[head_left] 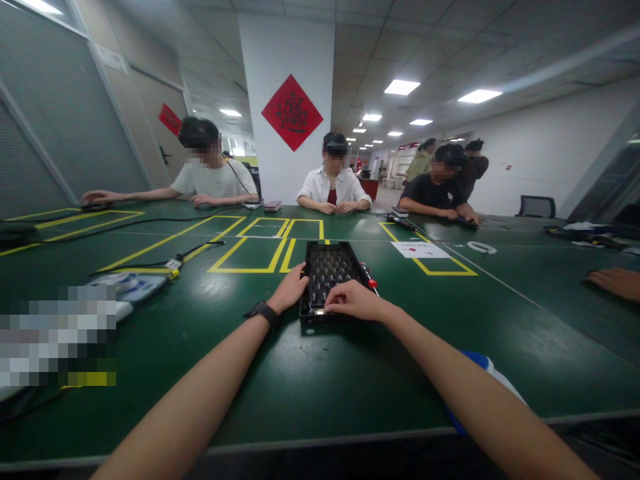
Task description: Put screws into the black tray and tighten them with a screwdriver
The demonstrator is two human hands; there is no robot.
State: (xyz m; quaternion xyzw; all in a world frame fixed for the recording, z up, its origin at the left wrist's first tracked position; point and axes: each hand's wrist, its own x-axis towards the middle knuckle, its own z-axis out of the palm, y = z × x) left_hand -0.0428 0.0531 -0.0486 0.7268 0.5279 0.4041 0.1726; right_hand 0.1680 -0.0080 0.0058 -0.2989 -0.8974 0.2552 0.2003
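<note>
A black tray (329, 250) with rows of small sockets lies on the green table (280, 373) in front of me. My left hand (291, 291) rests against the tray's left edge, fingers together, a black watch on the wrist. My right hand (354, 301) lies over the tray's near right corner, fingers curled down and pinched at something small and pale I cannot make out. A red-handled screwdriver (369, 279) lies along the tray's right side, just beyond my right hand.
Yellow tape rectangles (260, 257) mark the table. A white paper (419, 249) and tape ring (482, 248) lie to the right, cables (150, 263) to the left. Three people sit across the table; another person's hand (616, 282) rests at far right. A blue-white object (484, 363) sits under my right forearm.
</note>
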